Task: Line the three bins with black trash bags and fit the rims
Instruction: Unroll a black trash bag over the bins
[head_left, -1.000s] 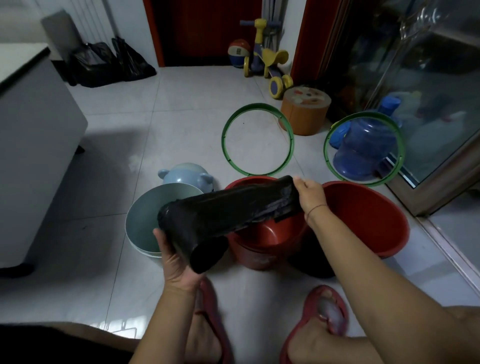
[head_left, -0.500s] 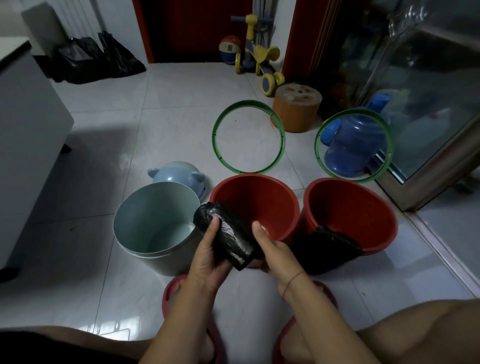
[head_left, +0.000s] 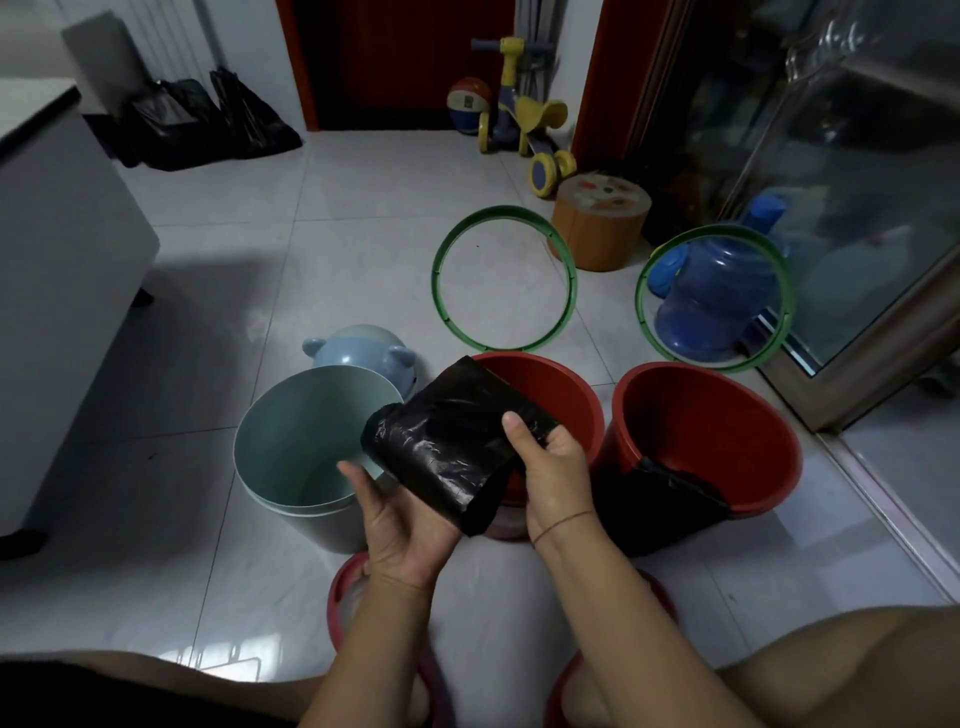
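roll of black trash bags (head_left: 452, 447) above near rim of middle red bin (head_left: 576, 387), long axis seemingly pointing away from person | right hand (head_left: 553, 467) fingers pinching its near end | left hand (head_left: 405, 525) beneath, grasp hidden

We cannot see the fingers of the left hand (head_left: 405, 525). They lie under the black trash bag (head_left: 447, 441), so their grip is unclear. The right hand (head_left: 556, 467) shows only its thumb on top of the bag, its fingers behind it. The bag covers the near rim of the middle red bin (head_left: 561, 384). Forearms hide most of the red slippers (head_left: 345, 597). The left edge cuts off the white cabinet (head_left: 52, 260).
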